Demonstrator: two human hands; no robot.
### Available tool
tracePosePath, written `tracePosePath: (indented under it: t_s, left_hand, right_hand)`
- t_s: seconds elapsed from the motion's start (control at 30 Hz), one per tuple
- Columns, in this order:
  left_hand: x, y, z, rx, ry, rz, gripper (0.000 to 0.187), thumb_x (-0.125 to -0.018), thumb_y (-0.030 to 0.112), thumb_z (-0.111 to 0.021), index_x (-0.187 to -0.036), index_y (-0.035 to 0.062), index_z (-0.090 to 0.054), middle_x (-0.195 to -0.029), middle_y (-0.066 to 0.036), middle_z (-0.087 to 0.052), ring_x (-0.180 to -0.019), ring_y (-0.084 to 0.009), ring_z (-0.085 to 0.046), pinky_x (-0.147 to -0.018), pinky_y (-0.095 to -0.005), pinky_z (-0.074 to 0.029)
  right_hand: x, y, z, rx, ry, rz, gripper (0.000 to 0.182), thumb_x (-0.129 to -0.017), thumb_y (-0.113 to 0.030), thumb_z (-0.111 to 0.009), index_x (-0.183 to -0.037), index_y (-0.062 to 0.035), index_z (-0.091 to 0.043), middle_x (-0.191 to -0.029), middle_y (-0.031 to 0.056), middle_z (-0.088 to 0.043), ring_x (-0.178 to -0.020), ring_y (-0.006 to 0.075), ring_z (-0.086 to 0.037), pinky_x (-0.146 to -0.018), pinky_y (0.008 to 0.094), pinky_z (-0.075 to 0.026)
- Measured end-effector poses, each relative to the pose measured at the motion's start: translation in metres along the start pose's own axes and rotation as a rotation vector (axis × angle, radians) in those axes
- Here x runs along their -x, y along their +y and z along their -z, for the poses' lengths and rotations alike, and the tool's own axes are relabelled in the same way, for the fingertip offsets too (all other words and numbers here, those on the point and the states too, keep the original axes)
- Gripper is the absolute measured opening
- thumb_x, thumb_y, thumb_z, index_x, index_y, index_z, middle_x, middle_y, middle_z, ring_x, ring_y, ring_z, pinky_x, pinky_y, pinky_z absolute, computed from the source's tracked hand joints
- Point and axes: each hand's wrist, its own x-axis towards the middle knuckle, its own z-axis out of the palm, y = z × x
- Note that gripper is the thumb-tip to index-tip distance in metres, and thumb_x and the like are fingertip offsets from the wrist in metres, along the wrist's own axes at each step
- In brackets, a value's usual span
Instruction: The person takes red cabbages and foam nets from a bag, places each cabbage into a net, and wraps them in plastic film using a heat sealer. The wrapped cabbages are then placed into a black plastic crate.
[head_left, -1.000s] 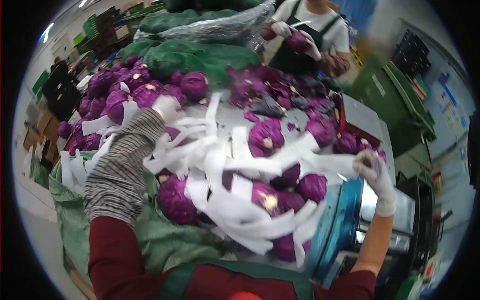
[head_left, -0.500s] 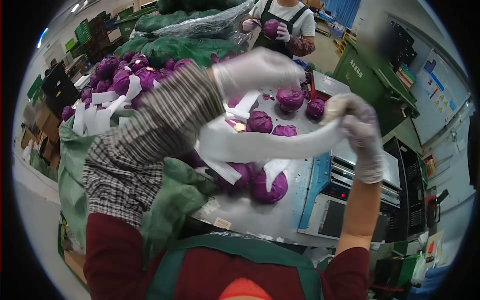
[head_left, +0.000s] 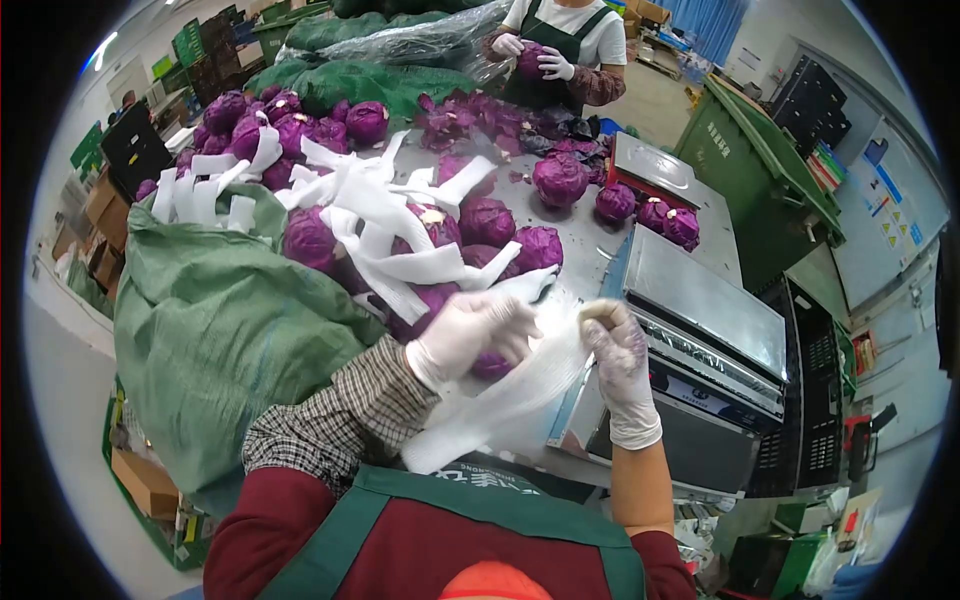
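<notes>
My right hand [head_left: 616, 370], in a white glove with purple stains, pinches the upper end of a white foam net sleeve [head_left: 500, 408]. The sleeve hangs down to the left over the table edge in front of my apron. My left hand [head_left: 475, 335], gloved in white, is beside the sleeve, fingers loosely bent and apart, with nothing visible in them. Just beyond it several foam net sleeves [head_left: 375, 215] lie heaped over purple cabbages [head_left: 487, 222]. One cabbage behind my left hand is mostly covered.
A sealing machine [head_left: 705, 315] stands at the right of the metal table [head_left: 560, 235], with a scale [head_left: 655, 165] behind. Green sacking [head_left: 230, 330] bulges at left. Across the table a co-worker [head_left: 565, 50] holds a cabbage. A green bin [head_left: 760, 165] stands at right.
Both hands have come down and closer to my body. The sleeve, stretched level between them before, now hangs from my right hand. My left hand has let its end go.
</notes>
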Motion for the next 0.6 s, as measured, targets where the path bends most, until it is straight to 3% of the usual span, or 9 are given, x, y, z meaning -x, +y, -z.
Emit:
tracePosePath:
  t_s: [0.07, 0.13, 0.17, 0.27, 0.33, 0.4, 0.5, 0.6]
  left_hand:
    - [-0.008, -0.008, -0.001, -0.252, 0.143, -0.195, 0.022, -0.087, 0.014, -0.056, -0.105, 0.0011, -0.057, -0.095, -0.002, -0.060, -0.084, -0.0068, -0.056, -0.073, -0.0209, -0.045]
    - [-0.004, -0.018, -0.018, -0.172, -0.045, -0.168, 0.023, -0.086, 0.010, -0.057, -0.108, 0.0023, -0.057, -0.096, -0.002, -0.060, -0.087, -0.0064, -0.054, -0.076, -0.0206, -0.044]
    - [-0.012, -0.032, -0.017, -0.234, -0.046, -0.330, 0.020, -0.084, 0.007, -0.058, -0.104, 0.0023, -0.058, -0.094, -0.002, -0.060, -0.085, -0.0063, -0.055, -0.076, -0.0211, -0.045]
    - [-0.019, -0.031, -0.002, -0.124, 0.087, -0.202, 0.016, -0.083, 0.005, -0.059, -0.099, 0.0017, -0.059, -0.089, -0.002, -0.061, -0.084, -0.0070, -0.055, -0.077, -0.0219, -0.044]
    - [-0.027, -0.034, 0.005, -0.131, 0.090, -0.374, 0.008, -0.084, 0.005, -0.058, -0.090, 0.0007, -0.058, -0.082, -0.002, -0.060, -0.076, -0.0082, -0.056, -0.071, -0.0205, -0.045]
    - [-0.030, -0.035, 0.004, -0.040, 0.083, -0.372, 0.007, -0.084, 0.006, -0.058, -0.088, 0.0011, -0.058, -0.081, -0.002, -0.060, -0.073, -0.0090, -0.056, -0.068, -0.0211, -0.046]
    - [-0.040, -0.047, 0.015, 0.039, 0.063, -0.200, 0.009, -0.085, 0.008, -0.056, -0.091, 0.0013, -0.056, -0.080, -0.003, -0.059, -0.074, -0.0097, -0.057, -0.068, -0.0228, -0.047]
    - [-0.055, -0.037, 0.027, 0.029, 0.095, -0.160, 0.012, -0.088, 0.011, -0.053, -0.096, 0.0014, -0.054, -0.079, -0.003, -0.058, -0.072, -0.0103, -0.057, -0.065, -0.0233, -0.047]
  right_hand:
    - [0.000, 0.001, -0.009, -0.036, 0.017, -0.022, 0.020, -0.087, -0.009, -0.052, -0.105, -0.0014, -0.051, -0.089, 0.0005, -0.053, -0.081, 0.0057, -0.047, -0.073, 0.0198, -0.039]
    - [-0.002, 0.019, -0.022, -0.114, 0.012, -0.073, 0.023, -0.088, -0.007, -0.049, -0.109, -0.0004, -0.048, -0.091, 0.0011, -0.052, -0.082, 0.0060, -0.047, -0.074, 0.0195, -0.039]
    - [-0.003, 0.027, -0.025, -0.125, 0.053, -0.047, 0.025, -0.087, -0.006, -0.048, -0.111, 0.0012, -0.046, -0.089, 0.0015, -0.052, -0.081, 0.0070, -0.048, -0.075, 0.0203, -0.039]
    - [-0.001, 0.031, -0.028, -0.014, 0.145, -0.009, 0.026, -0.087, -0.004, -0.047, -0.112, 0.0023, -0.045, -0.088, 0.0030, -0.053, -0.081, 0.0081, -0.049, -0.076, 0.0211, -0.040]
    - [-0.002, 0.033, -0.028, 0.099, 0.205, 0.062, 0.024, -0.089, -0.004, -0.043, -0.112, 0.0030, -0.044, -0.085, 0.0040, -0.054, -0.077, 0.0090, -0.051, -0.076, 0.0226, -0.042]
    - [-0.005, 0.030, -0.029, -0.045, 0.252, 0.088, 0.027, -0.089, -0.011, -0.049, -0.113, 0.0014, -0.045, -0.082, 0.0021, -0.053, -0.076, 0.0083, -0.050, -0.071, 0.0214, -0.042]
    - [-0.008, 0.033, -0.019, -0.316, 0.307, 0.072, 0.026, -0.089, -0.012, -0.050, -0.112, -0.0004, -0.046, -0.083, 0.0012, -0.054, -0.076, 0.0092, -0.051, -0.067, 0.0210, -0.043]
    - [-0.003, 0.053, -0.009, -0.375, 0.218, -0.057, 0.026, -0.088, -0.013, -0.051, -0.112, -0.0031, -0.047, -0.080, 0.0000, -0.053, -0.072, 0.0093, -0.051, -0.061, 0.0224, -0.045]
